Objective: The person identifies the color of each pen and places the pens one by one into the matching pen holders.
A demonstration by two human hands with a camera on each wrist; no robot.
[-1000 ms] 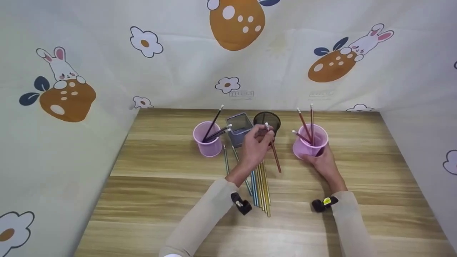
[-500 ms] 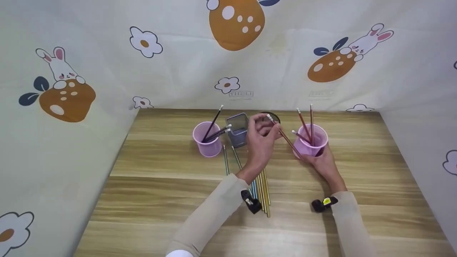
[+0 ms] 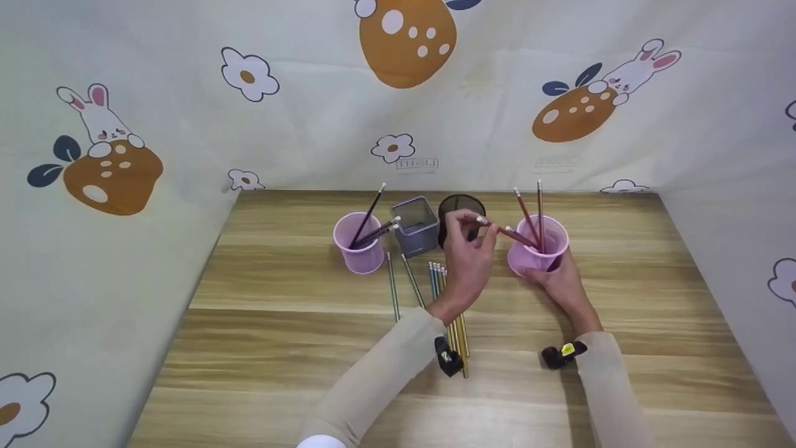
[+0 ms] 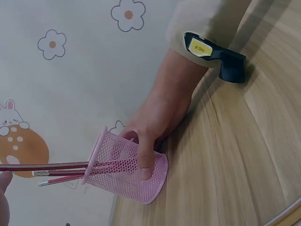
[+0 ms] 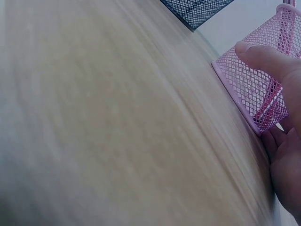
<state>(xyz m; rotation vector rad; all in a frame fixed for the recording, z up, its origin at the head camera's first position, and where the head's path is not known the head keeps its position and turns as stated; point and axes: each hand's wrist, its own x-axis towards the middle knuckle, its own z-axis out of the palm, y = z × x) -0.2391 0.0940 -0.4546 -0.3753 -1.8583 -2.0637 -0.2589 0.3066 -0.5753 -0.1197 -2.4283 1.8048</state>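
Note:
My left hand pinches a red pencil near its white eraser end. That pencil slants toward the rim of the right pink mesh cup, which holds several red pencils. In the left wrist view the held pencil reaches the mouth of the cup; only fingertips of the left hand show. My right hand grips the lower part of this cup, its thumb along the mesh in the right wrist view. Gold, blue and green pencils lie on the table, partly hidden by the left arm.
Another pink cup with several dark pencils stands at the left. Between the pink cups are a square grey mesh holder and a round black mesh holder, the latter partly behind my left hand. A printed cloth rises behind the wooden table.
My left hand has moved right with the red pencil, from near the black holder to the right cup. The pencil has swung from steep to slanted. The right hand keeps its grip.

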